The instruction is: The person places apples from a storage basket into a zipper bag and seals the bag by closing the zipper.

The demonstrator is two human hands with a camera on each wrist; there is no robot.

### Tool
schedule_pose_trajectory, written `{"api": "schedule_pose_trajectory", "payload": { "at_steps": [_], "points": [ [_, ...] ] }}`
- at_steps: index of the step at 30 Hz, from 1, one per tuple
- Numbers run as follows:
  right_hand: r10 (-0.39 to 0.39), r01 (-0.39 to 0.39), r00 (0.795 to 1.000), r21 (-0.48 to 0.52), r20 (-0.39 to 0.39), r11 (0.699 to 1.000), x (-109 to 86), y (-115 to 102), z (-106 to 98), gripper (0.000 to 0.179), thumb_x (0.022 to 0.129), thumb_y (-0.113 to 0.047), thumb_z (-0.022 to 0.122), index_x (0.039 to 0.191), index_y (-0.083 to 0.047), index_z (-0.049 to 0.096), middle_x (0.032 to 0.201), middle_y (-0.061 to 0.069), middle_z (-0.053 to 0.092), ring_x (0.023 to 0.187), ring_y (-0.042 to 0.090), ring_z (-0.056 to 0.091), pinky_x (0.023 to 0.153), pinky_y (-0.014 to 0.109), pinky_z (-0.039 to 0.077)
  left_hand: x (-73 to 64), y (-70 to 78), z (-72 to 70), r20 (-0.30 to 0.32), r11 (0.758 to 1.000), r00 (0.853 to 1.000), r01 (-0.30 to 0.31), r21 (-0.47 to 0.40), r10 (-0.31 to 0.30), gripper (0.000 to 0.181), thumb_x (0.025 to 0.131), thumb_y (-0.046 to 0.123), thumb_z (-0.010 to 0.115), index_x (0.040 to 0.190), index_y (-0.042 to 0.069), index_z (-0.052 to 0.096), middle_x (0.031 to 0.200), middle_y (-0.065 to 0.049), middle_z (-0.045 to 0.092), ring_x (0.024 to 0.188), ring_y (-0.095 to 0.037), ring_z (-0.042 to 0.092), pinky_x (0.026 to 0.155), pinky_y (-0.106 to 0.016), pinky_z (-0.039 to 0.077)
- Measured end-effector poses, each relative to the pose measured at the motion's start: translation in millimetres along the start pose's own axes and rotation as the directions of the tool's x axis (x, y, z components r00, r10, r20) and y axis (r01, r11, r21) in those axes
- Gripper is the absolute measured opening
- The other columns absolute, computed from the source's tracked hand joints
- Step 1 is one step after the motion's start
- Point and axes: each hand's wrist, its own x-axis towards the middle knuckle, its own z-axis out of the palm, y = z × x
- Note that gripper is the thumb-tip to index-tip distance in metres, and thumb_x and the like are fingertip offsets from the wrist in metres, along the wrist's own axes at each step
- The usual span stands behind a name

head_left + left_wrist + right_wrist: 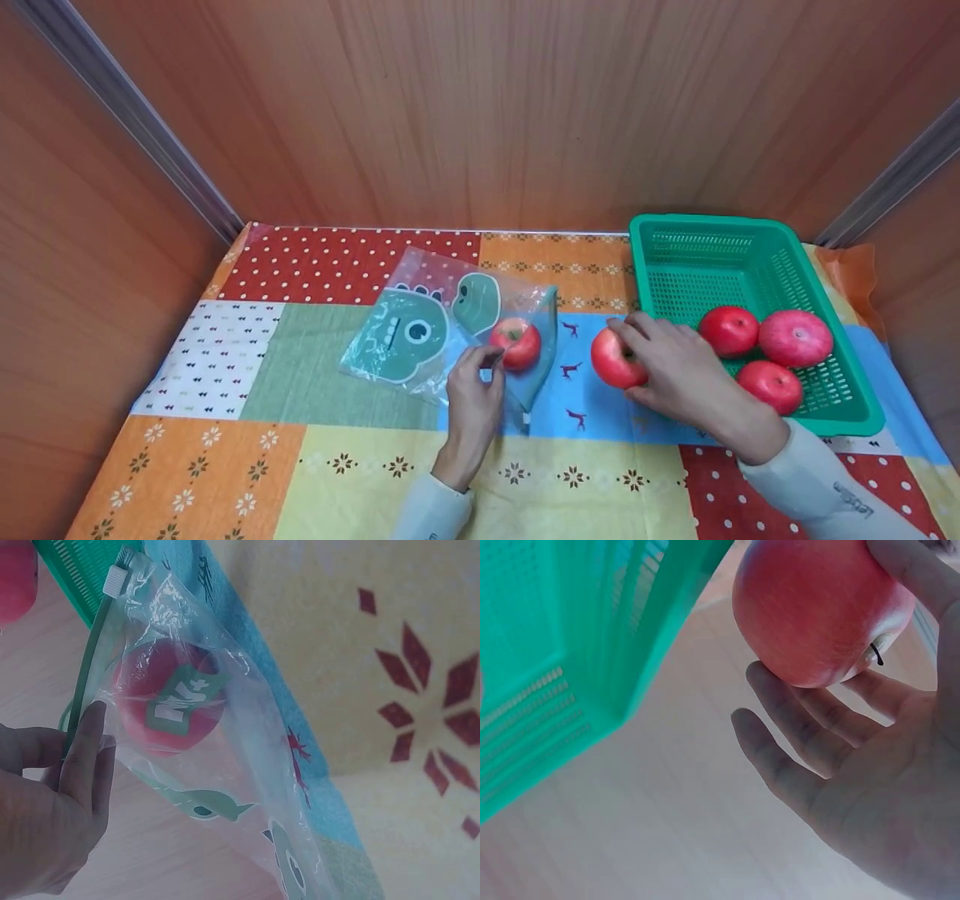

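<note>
A clear slider zip bag [375, 356] with green cartoon dinosaurs lies on the cloth, its green zip edge turned to the right. One red apple [523, 349] is inside, near the mouth. My left hand [476, 397] pinches the bag's zip edge between thumb and fingers; in the left wrist view the white slider [115, 581] sits at one end of that edge. Between the bag and the basket, my right hand [675, 367] grips another red apple [611, 358] with thumb and fingers. The stem [877, 654] of this apple faces the palm in the right wrist view.
At the right stands a green plastic basket [844, 382], with three red fruits [771, 387] in its near right part. A patchwork cloth [360, 457] covers the table. Wood-grain panels [480, 112] rise behind and at both sides. Something orange [855, 281] lies beyond the basket.
</note>
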Motion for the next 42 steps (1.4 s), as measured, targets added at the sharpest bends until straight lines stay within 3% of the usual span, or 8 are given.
{"api": "schedule_pose_trajectory", "payload": {
  "at_steps": [8, 14, 23, 27, 35, 42],
  "points": [
    [-0.031, 0.031, 0.999, 0.0, 0.027, 1.0, 3.8, -15.4, 22.4, 0.1, 0.061, -0.027, 0.104, 0.147, -0.005, 0.057, 0.132, 0.016, 0.062, 0.123, 0.038, 0.059, 0.093, 0.062, 0.058, -0.9, -1.5, 0.4, -0.006, 1.0, 1.0, -0.006, 0.022, 0.006, 0.021, 0.093, -0.004, 0.075, 0.112, 0.006, 0.077, 0.104, -0.007, 0.074, 0.095, -0.02, 0.072, 0.091, -0.037, 0.063],
    [-0.078, 0.078, 0.997, -0.018, 0.016, 0.997, 6.9, -22.9, 37.1, 0.096, 0.064, -0.028, 0.103, 0.145, -0.006, 0.058, 0.128, 0.015, 0.064, 0.115, 0.035, 0.063, 0.095, 0.059, 0.058, -0.4, -0.8, -0.3, 0.005, 0.999, 1.0, 0.02, 0.027, -0.021, 0.021, 0.094, 0.0, 0.076, 0.114, 0.007, 0.078, 0.106, -0.006, 0.075, 0.097, -0.019, 0.072, 0.093, -0.037, 0.062],
    [-0.106, 0.106, 0.994, -0.05, 0.018, 0.993, 12.9, -31.8, 52.5, 0.091, 0.065, -0.025, 0.102, 0.142, -0.007, 0.059, 0.129, 0.017, 0.064, 0.112, 0.037, 0.064, 0.096, 0.058, 0.057, 0.0, 0.3, 1.5, -0.012, 1.0, 1.0, 0.0, 0.02, 0.0, 0.022, 0.093, -0.004, 0.076, 0.112, 0.005, 0.078, 0.104, -0.007, 0.075, 0.095, -0.021, 0.072, 0.092, -0.041, 0.063],
    [-0.082, 0.083, 0.996, -0.043, 0.031, 0.996, 17.9, -33.7, 59.3, 0.09, 0.068, -0.028, 0.101, 0.145, -0.008, 0.058, 0.131, 0.017, 0.063, 0.114, 0.037, 0.064, 0.096, 0.058, 0.057, 0.2, 0.5, 2.5, -0.013, 1.0, 1.0, -0.005, 0.001, 0.005, 0.022, 0.093, -0.006, 0.075, 0.112, 0.005, 0.078, 0.103, -0.007, 0.074, 0.095, -0.021, 0.072, 0.091, -0.044, 0.063],
    [-0.023, 0.027, 0.997, -0.06, 0.068, 0.998, 27.3, -39.0, 69.2, 0.092, 0.074, -0.033, 0.098, 0.151, -0.008, 0.053, 0.14, 0.023, 0.06, 0.121, 0.042, 0.063, 0.101, 0.06, 0.054, 0.3, 0.7, 3.2, -0.034, 0.999, 0.999, -0.042, 0.012, 0.043, 0.023, 0.091, -0.006, 0.077, 0.111, 0.004, 0.077, 0.103, -0.008, 0.074, 0.093, -0.022, 0.072, 0.082, -0.037, 0.065],
    [0.039, -0.035, 0.994, -0.044, 0.098, 0.998, 35.1, -43.6, 77.6, 0.093, 0.077, -0.033, 0.096, 0.154, -0.008, 0.05, 0.143, 0.023, 0.058, 0.126, 0.043, 0.06, 0.105, 0.062, 0.052, -2.0, -0.1, 3.2, -0.019, 1.0, 0.999, -0.028, -0.009, 0.028, 0.023, 0.092, -0.007, 0.076, 0.112, 0.004, 0.078, 0.103, -0.007, 0.074, 0.095, -0.021, 0.072, 0.09, -0.041, 0.063]
  ]
}}
